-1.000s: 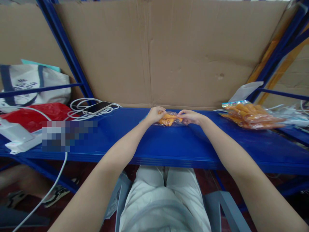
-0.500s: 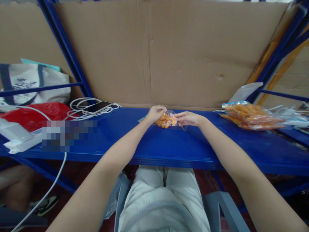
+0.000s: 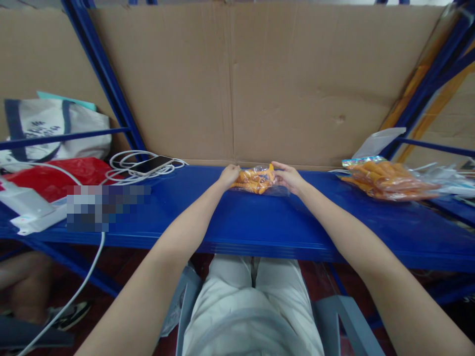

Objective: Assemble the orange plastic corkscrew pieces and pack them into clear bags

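A clear plastic bag [image 3: 256, 186] of orange, curved pieces, whose kind I cannot make out, lies on the blue tabletop [image 3: 260, 222] close to the cardboard wall. My left hand [image 3: 229, 177] is closed on the bag's left end, its fingertips partly hidden. At the right end, my right hand [image 3: 289, 178] has its index finger stretched along the top of one orange piece [image 3: 271, 171], while the other fingers curl against the plastic. Loose clear film spreads below the right hand.
Filled bags of orange pieces [image 3: 386, 178] lie on the right. At left are a phone [image 3: 152, 165] on coiled white cable, a red plastic bag [image 3: 77, 170], a white power strip [image 3: 37, 212] and a tote bag [image 3: 63, 123]. A cardboard wall [image 3: 278, 89] stands behind.
My left hand has shifted left to the bag's end, and my hands are farther apart. The orange pieces now lie stretched sideways, with one upright at the right end.
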`<state>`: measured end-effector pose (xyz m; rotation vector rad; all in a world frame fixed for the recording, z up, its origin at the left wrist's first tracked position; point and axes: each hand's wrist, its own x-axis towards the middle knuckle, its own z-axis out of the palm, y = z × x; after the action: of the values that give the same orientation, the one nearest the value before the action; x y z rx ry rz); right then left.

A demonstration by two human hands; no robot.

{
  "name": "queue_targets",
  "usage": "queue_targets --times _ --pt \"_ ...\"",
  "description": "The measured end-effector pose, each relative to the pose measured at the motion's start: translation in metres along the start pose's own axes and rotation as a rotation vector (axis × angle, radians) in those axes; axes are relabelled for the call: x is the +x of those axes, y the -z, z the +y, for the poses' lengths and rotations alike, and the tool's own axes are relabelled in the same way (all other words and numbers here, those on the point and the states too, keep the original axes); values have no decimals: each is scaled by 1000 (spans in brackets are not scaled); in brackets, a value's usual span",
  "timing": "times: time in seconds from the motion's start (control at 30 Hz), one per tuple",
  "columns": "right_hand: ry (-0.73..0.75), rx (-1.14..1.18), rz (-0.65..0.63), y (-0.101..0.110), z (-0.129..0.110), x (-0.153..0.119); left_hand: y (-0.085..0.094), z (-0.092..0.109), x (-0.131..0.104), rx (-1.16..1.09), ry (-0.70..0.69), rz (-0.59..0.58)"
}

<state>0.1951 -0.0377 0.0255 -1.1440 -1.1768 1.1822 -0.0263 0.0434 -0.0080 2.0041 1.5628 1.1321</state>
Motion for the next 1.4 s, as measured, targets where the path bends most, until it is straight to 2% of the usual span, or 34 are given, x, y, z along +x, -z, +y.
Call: queue_targets --times 0.07,0.13,0.3,0.57,0.63,0.83,1.1,1.23,1.4 --pt "-4 16 85 1 -1 2 1 6 -3 11 59 -3" --pt "-46 17 85 4 -3 2 2 11 -7 35 68 -1" --pt "-205 -101 -135 13 -6 -1 8 17 -12 138 1 11" --pt "-206 -196 -262 17 -1 -1 12 23 -18 223 14 -35" --pt "-195 -186 -255 16 0 0 13 24 -19 208 11 -25" --pt "-146 -160 -107 6 1 -4 14 25 -20 200 5 -17" --pt "-66 25 0 0 6 6 15 32 -24 243 14 -47" --pt "-90 65 -10 2 8 6 17 37 -26 273 27 -51" --pt "-99 -84 -149 4 8 -1 16 39 -28 244 7 -12"
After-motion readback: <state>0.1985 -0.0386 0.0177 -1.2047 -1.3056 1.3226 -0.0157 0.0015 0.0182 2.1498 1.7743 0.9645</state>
